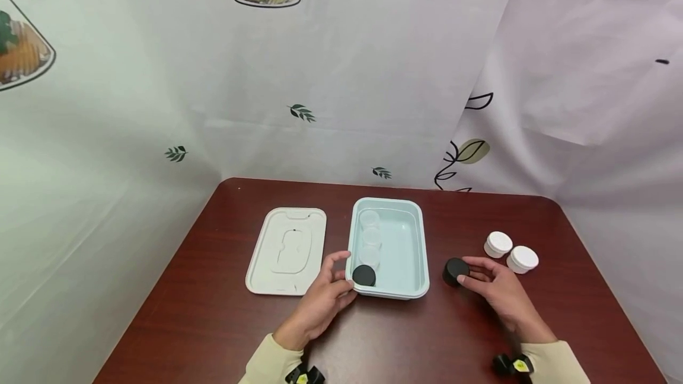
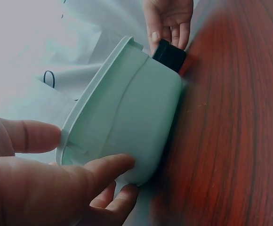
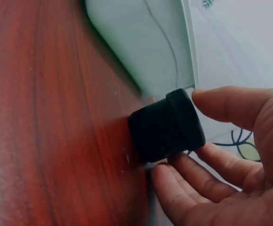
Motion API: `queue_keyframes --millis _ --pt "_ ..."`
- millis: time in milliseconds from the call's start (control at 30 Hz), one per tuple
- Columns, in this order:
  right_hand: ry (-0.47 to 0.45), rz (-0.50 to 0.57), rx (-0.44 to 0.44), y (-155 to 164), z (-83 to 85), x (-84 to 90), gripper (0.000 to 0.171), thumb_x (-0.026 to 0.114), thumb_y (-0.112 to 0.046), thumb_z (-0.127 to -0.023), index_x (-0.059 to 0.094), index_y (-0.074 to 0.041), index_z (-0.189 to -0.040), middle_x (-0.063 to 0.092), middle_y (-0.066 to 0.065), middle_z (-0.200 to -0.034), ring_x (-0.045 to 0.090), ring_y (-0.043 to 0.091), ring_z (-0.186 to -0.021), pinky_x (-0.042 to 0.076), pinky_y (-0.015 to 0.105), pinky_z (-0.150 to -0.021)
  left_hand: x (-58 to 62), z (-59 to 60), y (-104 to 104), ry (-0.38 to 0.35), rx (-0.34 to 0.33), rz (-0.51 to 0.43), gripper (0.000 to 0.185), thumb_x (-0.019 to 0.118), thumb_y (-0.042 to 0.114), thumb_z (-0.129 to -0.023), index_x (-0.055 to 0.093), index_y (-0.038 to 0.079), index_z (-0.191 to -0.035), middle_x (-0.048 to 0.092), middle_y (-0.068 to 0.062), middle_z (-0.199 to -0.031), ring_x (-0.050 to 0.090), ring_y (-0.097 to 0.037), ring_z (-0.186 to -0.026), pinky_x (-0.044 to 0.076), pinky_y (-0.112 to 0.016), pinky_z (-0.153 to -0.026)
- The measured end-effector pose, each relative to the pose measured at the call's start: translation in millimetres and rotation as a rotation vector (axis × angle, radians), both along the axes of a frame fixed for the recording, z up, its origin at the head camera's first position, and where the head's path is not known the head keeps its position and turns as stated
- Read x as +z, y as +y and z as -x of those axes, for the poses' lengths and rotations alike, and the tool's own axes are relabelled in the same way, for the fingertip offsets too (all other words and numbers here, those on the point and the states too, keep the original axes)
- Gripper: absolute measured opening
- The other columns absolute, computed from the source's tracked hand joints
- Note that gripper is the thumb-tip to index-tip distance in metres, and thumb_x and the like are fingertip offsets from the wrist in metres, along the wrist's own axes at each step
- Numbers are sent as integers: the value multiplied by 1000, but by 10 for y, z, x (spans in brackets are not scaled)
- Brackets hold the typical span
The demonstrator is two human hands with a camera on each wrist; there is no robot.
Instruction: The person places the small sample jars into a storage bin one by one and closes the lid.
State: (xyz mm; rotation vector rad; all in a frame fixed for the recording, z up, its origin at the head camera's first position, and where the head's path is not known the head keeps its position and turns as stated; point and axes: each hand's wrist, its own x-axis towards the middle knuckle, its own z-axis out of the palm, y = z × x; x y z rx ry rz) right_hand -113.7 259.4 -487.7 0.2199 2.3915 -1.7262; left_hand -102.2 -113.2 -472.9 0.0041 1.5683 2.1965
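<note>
Dark red wood tabletop (image 1: pixel 213 325), leaf-print white curtains (image 1: pixel 373 76) all around. From the head camera, a pale green tray (image 1: pixel 418 242) sits mid-table with three clear cups (image 1: pixel 369 239) lined along its left wall and a black jar (image 1: pixel 364 275) in its near left corner. Its flat white lid (image 1: pixel 288 249) lies just left of it. Left hand (image 1: pixel 325 295) is at the tray's near left corner, fingers loosely curled against the rim. Right hand (image 1: pixel 496 289) rests on the table just right of the tray, fingertips on a second black jar (image 1: pixel 455 271). Two white-capped jars (image 1: pixel 511 252) stand side by side farther right.

Left wrist view now: thumb (image 2: pixel 28 136) above the rim, fingers (image 2: pixel 108 167) under the tray's (image 2: pixel 132 108) outer wall, touching it lightly, a loose hold rather than a clamp.

Right wrist view: the second black jar (image 3: pixel 167 125) stands on the wood beside the tray (image 3: pixel 141 42), thumb (image 3: pixel 230 106) and fingers (image 3: pixel 197 174) cupping it, relaxed and part spread, touching its lidded end.
</note>
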Motion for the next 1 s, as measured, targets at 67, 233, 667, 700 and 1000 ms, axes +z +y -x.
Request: queue_keyframes --millis 67,233,667,700,1000 --pt "13 0 -1 -24 -4 -5 65 81 -16 -94 53 4 -149 65 20 -138 65 -6 -104 56 18 -84 3 1 -4 0 1 -1 63 49 -2 -100 24 11 -156 48 -20 -133 62 -21 -117 48 -39 -107" --pt "16 -21 -1 -57 -27 4 66 80 -17 -94 51 2 -151 62 24 -143 63 -7 -104 56 18 -84 11 7 -3 0 -2 -5 63 49 -2 -100 24 11 -156 48 -20 -133 62 -21 -117 48 -39 -107" --pt "90 -17 29 -24 14 37 63 75 -23 -100 52 2 -152 64 26 -140 67 -7 -103 56 19 -83 24 -11 -15 -2 -4 1 62 50 -1 -100 24 12 -156 48 -19 -132 62 -21 -118 47 -42 -110" --pt "102 -14 32 -23 27 57 63 75 -23 -100 51 2 -152 63 27 -141 66 -8 -103 56 18 -83 24 -11 -17 -2 -3 0 62 50 -1 -100 24 12 -156 48 -19 -131 62 -21 -118 47 -42 -109" --pt "200 -132 59 -49 175 349 61 71 -34 -102 53 -5 -153 63 23 -142 67 -6 -104 55 14 -85 6 -18 -23 0 0 -9 62 51 -1 -100 25 11 -156 48 -18 -129 62 -20 -116 48 -40 -107"
